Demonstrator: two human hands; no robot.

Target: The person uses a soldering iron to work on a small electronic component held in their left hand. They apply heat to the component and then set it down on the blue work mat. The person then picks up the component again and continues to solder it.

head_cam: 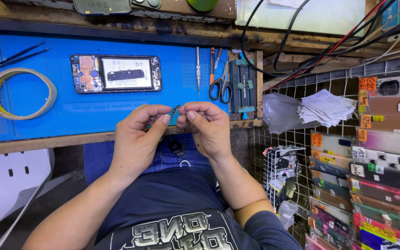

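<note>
We've got a tiny dark part (pixel 176 110) pinched between our left hand (pixel 137 139) and right hand (pixel 208 127), both grips pressed on it, at six o'clock from the opened phone (pixel 115 73) on the desk (pixel 70 111).

We saw an opened phone (pixel 115 73) on the blue mat (pixel 38 48), a tape roll (pixel 21 93) at its left, scissors (pixel 221 85) and a screwdriver (pixel 198 69) at its right.

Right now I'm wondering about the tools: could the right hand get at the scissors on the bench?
Probably yes, once freed. The scissors lie uncovered at the blue mat's edge, just beyond the right hand, nothing between. But both hands pinch a small part.
</note>
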